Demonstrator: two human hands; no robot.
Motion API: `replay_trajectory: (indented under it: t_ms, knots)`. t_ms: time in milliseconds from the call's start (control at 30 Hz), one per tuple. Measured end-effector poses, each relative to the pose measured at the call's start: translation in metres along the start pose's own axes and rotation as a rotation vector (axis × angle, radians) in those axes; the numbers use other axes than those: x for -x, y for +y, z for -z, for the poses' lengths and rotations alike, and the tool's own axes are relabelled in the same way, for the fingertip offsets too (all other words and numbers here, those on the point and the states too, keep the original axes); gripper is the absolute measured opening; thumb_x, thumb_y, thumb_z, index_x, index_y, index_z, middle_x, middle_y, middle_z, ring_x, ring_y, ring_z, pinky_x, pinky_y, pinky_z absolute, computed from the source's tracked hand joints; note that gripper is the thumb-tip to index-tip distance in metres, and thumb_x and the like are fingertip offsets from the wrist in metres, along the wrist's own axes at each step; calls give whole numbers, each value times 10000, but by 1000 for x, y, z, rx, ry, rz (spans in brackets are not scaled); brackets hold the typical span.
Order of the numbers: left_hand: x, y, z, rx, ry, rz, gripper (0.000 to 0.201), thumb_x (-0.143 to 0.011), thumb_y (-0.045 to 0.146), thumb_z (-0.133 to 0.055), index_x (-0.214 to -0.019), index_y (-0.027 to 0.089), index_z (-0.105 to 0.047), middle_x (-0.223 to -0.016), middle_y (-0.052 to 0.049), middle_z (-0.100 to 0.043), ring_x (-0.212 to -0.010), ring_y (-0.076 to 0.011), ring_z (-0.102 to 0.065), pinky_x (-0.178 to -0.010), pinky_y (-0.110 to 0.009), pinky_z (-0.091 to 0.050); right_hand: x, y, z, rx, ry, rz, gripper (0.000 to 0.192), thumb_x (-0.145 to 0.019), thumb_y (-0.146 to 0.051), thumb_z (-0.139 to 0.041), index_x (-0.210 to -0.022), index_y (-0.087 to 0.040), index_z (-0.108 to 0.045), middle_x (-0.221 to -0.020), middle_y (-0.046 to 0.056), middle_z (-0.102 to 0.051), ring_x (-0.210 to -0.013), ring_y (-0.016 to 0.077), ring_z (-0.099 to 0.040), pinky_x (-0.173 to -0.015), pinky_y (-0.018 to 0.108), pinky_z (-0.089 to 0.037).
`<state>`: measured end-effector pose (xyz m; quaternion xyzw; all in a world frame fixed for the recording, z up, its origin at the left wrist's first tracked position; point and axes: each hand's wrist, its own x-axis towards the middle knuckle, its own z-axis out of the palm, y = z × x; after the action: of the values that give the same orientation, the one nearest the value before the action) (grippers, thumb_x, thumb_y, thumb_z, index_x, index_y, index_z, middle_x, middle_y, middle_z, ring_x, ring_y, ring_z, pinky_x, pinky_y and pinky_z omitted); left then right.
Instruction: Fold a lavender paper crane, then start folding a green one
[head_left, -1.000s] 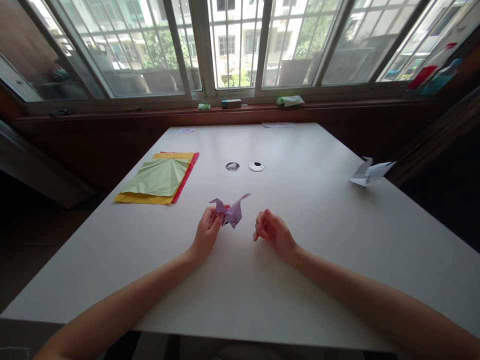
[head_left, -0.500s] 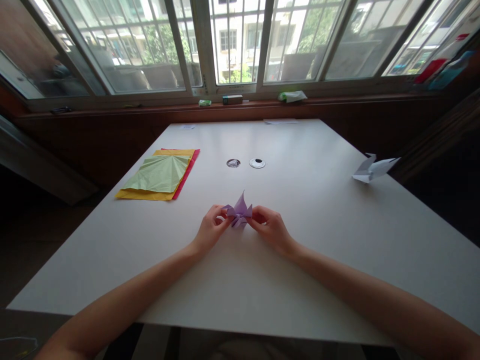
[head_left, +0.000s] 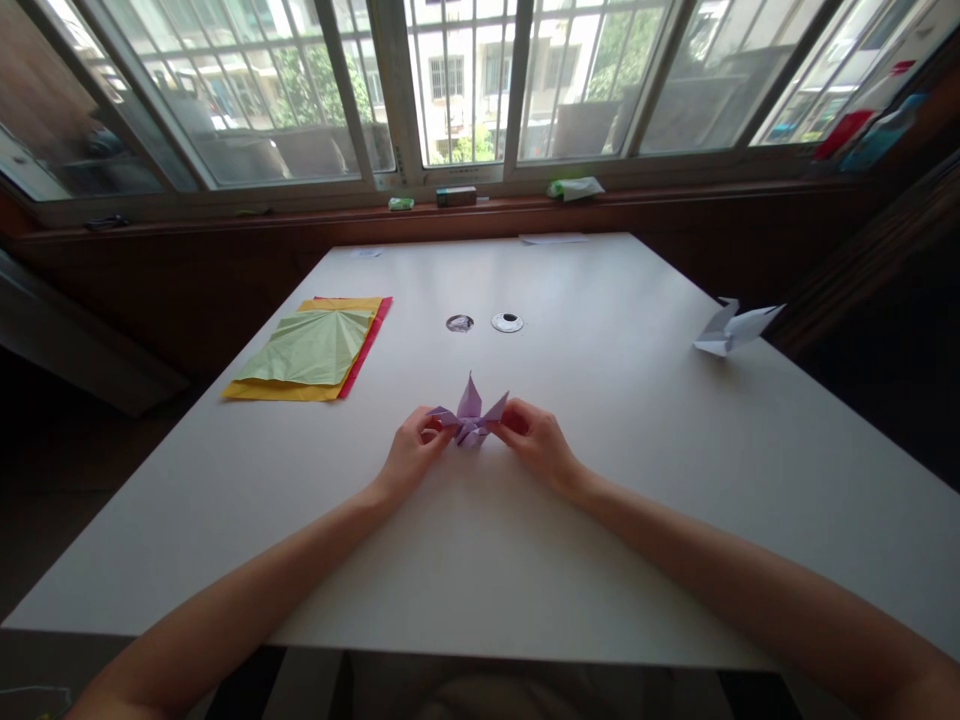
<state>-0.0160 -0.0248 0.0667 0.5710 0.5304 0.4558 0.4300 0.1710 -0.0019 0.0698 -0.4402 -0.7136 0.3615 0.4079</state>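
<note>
The purple paper crane [head_left: 470, 415] is now pinched at both sides, left hand [head_left: 411, 455] and right hand [head_left: 534, 448] closed on it, just above the bench [head_left: 615, 400]; a second ago only the left was holding, so wing-spreading looks underway.

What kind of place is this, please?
Probably a room at home or a craft space used for origami: a white table by a barred window, a stack of coloured paper, and both hands pinching a purple paper crane.
</note>
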Motion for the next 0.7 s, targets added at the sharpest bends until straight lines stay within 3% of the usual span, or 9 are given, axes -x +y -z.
replay_trajectory:
  t_ms: [167,333,467,567,700]
  knots:
    - [1,-1,-3,35,6,20,405,-706,410,-644,-1009,178,-507,-870,-42,-599,-783,-161,-591,-637,-254,-465,5,-1,6,-17,-18,32,164,-772,-339,-570,-844,-192,-564,-600,-45,-504,-537,86,-413,-516,216,-342]
    - [3,2,-5,54,19,13,402,-710,387,-641,-1023,188,-487,-892,-40,-577,-798,-150,-570,-637,-238,-453,7,-1,6,-1,-8,50,147,-779,-327,-555,-795,-184,-584,-652,-15,-570,-567,97,-472,-535,223,-381]
    - [4,8,-6,56,47,-10,332,-739,328,-591,-1027,201,-483,-1014,-48,-548,-856,-141,-540,-663,-231,-443,-2,4,15,59,83,51,156,-772,-321,-549,-731,-178,-596,-641,-4,-582,-570,108,-495,-540,229,-398]
    - [2,11,-7,60,74,-5,306,-763,314,-534,-1037,196,-466,-1062,-60,-531,-896,-149,-533,-693,-250,-445,-21,20,46,161,269,35,146,-737,-317,-575,-716,-175,-599,-643,1,-580,-585,117,-498,-588,246,-412]
    - [1,14,-10,62,70,8,306,-750,323,-536,-1018,188,-477,-1057,-67,-536,-892,-160,-544,-708,-272,-450,-48,51,120,331,660,-70,143,-732,-264,-535,-785,-141,-585,-734,52,-602,-636,146,-512,-659,289,-421]
